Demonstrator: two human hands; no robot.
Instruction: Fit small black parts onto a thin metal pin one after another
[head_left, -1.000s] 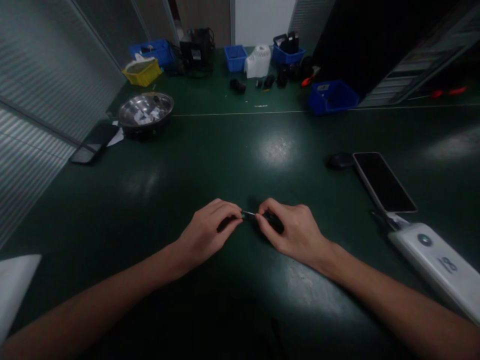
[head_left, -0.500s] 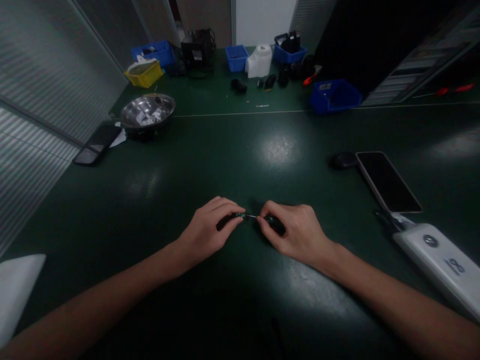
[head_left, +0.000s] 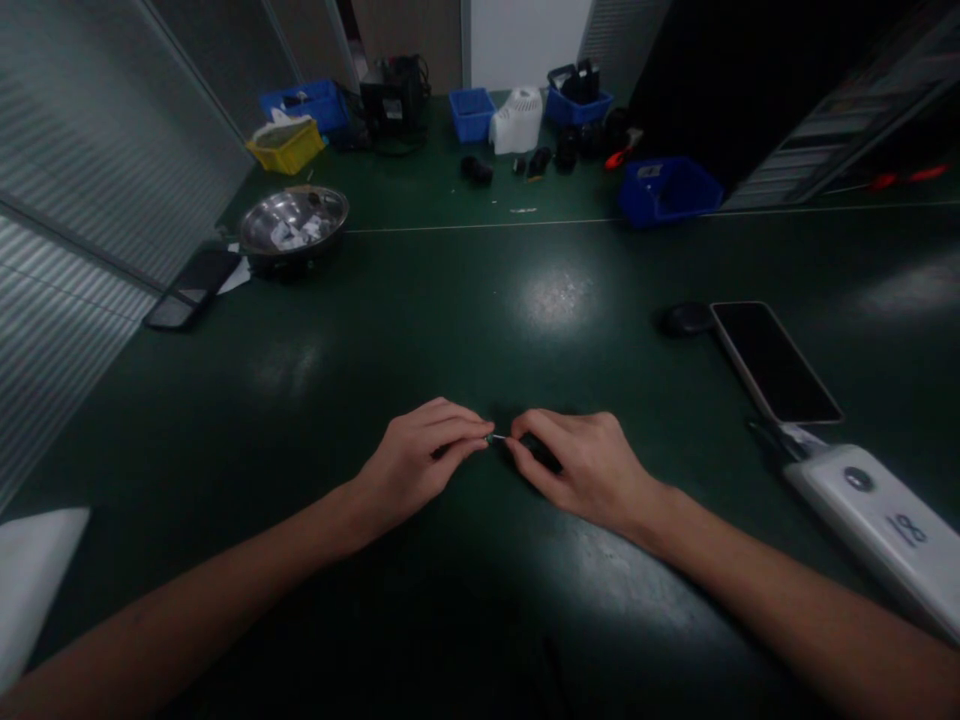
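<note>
My left hand [head_left: 424,450] is closed in a pinch, fingertips on a small green part [head_left: 490,438] that looks like a tiny circuit board. Most of that part is covered by the fingers. Facing it, my right hand [head_left: 589,460] is curled round a thin metal-shafted tool [head_left: 500,437], with something dark, apparently its handle, inside the palm. The tool's bright shaft spans the narrow gap between both sets of fingertips, its end at the green part. Whether it touches cannot be made out.
The green table [head_left: 420,320] carries a metal bowl [head_left: 259,225] with white scraps at the left. To the right lie a phone [head_left: 776,362], a black mouse-like object [head_left: 686,319] and a white device [head_left: 885,530]. Blue bins [head_left: 667,195] and a yellow basket [head_left: 286,150] stand farther back.
The green part showed more between the left fingers half a second ago; now they cover most of it. My right fingertips have shifted slightly left, nearer the left hand.
</note>
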